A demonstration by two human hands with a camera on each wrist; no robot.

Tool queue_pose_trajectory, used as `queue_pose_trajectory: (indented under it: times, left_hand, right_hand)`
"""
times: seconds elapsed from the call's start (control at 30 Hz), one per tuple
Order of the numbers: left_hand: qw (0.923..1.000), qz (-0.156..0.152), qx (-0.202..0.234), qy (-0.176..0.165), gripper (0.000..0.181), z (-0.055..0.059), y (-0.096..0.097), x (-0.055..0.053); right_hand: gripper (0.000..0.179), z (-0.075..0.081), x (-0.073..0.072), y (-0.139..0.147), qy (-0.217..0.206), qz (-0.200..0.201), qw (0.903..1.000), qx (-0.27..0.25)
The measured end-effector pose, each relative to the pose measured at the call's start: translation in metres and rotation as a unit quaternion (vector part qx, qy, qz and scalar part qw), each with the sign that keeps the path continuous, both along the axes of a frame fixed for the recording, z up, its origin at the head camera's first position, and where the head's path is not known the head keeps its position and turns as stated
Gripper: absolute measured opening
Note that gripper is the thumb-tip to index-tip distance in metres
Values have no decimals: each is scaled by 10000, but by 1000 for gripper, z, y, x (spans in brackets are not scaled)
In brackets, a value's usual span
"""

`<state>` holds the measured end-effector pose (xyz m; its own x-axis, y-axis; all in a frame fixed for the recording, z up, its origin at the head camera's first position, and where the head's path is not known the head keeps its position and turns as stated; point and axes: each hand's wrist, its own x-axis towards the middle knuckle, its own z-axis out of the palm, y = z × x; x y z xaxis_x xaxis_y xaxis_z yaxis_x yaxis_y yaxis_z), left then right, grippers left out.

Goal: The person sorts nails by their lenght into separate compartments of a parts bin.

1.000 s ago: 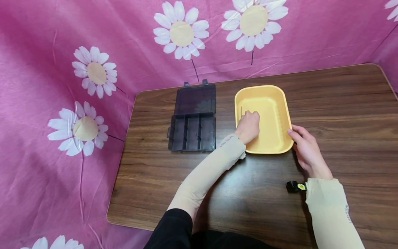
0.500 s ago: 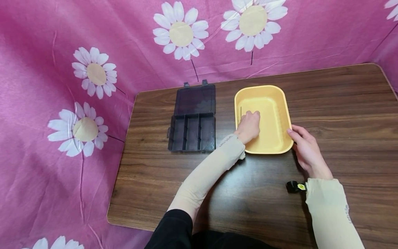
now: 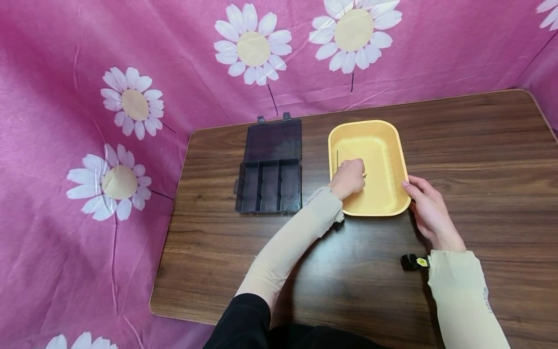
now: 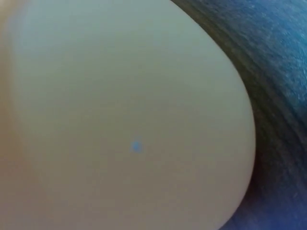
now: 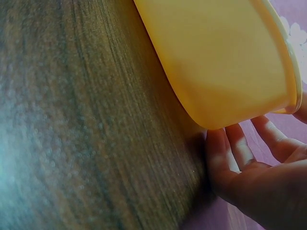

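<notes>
My left hand [image 3: 348, 178] reaches into the left side of a yellow plastic tub [image 3: 383, 211], its fingers curled down and the fingertips hidden beneath the knuckles. A short end of a thin rod [image 3: 365, 175] sticks out at its right side, as if pinched. Beyond the knuckles, another thin dark rod [image 3: 337, 158] lies along the tub's left wall. My right hand [image 3: 429, 208] holds the tub's right edge, thumb on the rim; in the right wrist view its fingers [image 5: 235, 143] touch the outer wall. The tub's pale wall [image 4: 144, 96] fills most of the left wrist view.
Left of the tub lies a dark, see-through compartment box [image 3: 268, 186], its lid [image 3: 273, 140] folded back; one thin rod [image 3: 275, 190] shows inside. All stand on a wooden table [image 3: 209, 252], with a pink flowered cloth [image 3: 187, 63] behind and to the left.
My left hand has shifted slightly toward me in the tub, and a thin rod's end now shows at its right side. My right hand keeps its hold on the rim.
</notes>
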<state>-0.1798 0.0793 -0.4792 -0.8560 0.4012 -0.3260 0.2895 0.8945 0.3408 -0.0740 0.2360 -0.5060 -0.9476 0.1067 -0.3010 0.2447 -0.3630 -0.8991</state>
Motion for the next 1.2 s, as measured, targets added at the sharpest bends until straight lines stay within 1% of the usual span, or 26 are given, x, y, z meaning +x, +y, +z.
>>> queue_pose_trajectory:
  times: [0.23,0.43,0.53,0.6,0.77,0.83,1.0,1.2]
  left_hand:
    - [9999,-137,-66,-1,30,-1,1,1]
    - [9995,-272,-120,50,36,-2,0,3]
    - [9994,-284,-164,74,36,-2,0,3]
    - [9994,-277,-195,78,35,-1,0,3]
    - [9990,-409,-159,63,25,1,0,2]
    - [9988,-479,-90,93,20,1,0,2]
    - [9988,-460,149,99,11,5,-1,3]
    - [9982,-391,423,-144,7,12,-3,6]
  right_hand:
    - [43,0,0,0,-34,-2,10000,8]
    - [41,0,0,-1,-51,-22,10000,-29]
    - [43,1,0,-1,-65,-2,10000,-9]
    - [44,1,1,-1,-89,27,10000,30]
    - [44,1,1,-1,-121,45,9999,45]
    - [42,1,1,0,-115,25,9999,-3]
    - [36,2,1,0,-123,34,9999,-25]
    - [36,1,1,-1,-136,62,9999,7]
